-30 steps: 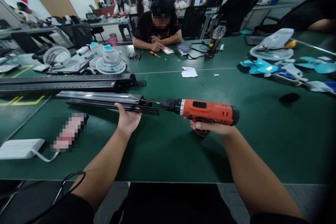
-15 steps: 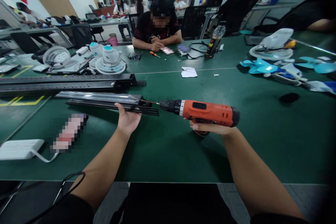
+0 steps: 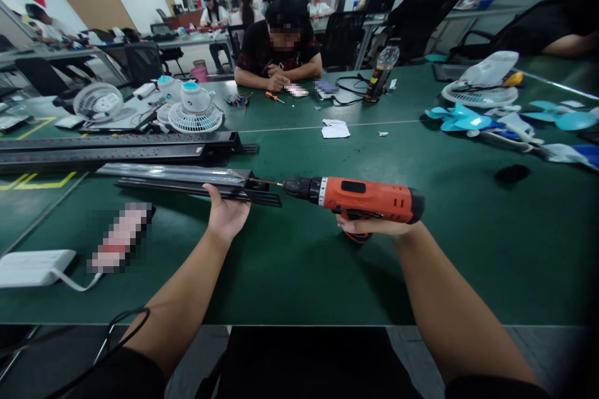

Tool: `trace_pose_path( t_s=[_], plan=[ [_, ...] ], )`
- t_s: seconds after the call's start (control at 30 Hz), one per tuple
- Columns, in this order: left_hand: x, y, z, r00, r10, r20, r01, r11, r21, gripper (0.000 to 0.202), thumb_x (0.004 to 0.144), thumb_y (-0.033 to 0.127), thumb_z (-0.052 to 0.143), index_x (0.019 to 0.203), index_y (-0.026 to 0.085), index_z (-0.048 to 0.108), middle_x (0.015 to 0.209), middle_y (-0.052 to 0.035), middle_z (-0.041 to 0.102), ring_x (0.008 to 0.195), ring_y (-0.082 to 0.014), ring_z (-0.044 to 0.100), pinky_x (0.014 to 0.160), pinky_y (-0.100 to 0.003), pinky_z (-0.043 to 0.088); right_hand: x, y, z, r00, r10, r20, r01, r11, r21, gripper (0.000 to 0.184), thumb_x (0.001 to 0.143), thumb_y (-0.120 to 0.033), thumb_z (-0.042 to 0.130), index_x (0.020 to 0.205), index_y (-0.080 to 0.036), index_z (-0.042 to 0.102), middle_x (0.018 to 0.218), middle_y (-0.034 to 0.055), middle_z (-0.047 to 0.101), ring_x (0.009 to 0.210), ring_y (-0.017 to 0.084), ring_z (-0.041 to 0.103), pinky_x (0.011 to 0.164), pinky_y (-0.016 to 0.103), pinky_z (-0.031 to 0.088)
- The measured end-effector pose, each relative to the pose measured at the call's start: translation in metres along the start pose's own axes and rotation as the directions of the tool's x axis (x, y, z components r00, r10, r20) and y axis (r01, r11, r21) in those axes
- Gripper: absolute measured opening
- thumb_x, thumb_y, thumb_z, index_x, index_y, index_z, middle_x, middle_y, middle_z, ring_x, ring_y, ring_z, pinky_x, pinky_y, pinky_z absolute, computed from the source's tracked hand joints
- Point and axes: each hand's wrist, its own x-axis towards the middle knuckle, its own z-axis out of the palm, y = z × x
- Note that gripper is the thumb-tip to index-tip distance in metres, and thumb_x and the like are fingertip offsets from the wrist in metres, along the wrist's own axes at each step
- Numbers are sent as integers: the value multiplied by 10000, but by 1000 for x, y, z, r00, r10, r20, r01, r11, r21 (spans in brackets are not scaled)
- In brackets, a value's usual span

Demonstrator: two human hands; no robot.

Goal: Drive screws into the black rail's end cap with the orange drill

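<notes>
Left hand clasps the rail, right hand grips the drill. The bit meets the rail's end — drilling unfinished, remainder unclear.

- Centre: drill in right hand, its bit at the right end of the rail in left hand
- Behind that rail, at left: other rails on the table
- Upper left, behind those: fans
- Lower left: power bank, phone just right of it
- Upper centre, behind drill: paper, with screwdriver behind left, bottle behind right
- Upper right: fan blades before another fan
</notes>
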Motion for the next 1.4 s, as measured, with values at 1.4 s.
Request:
trace_pose_path(
  t_s=[1.4],
  plan=[
    [-2,2,7,1000,3,-15,-3,1000,11,712,911,807,634,1282,210,754,1222,-99,811,1305,-298,708,1066,-383,584,1,4,6,998,-57,21,54,990,133,299,1004,-369,775,1206,-165,691,743,-35,644,594,110,613,661,297,615]
  ],
)
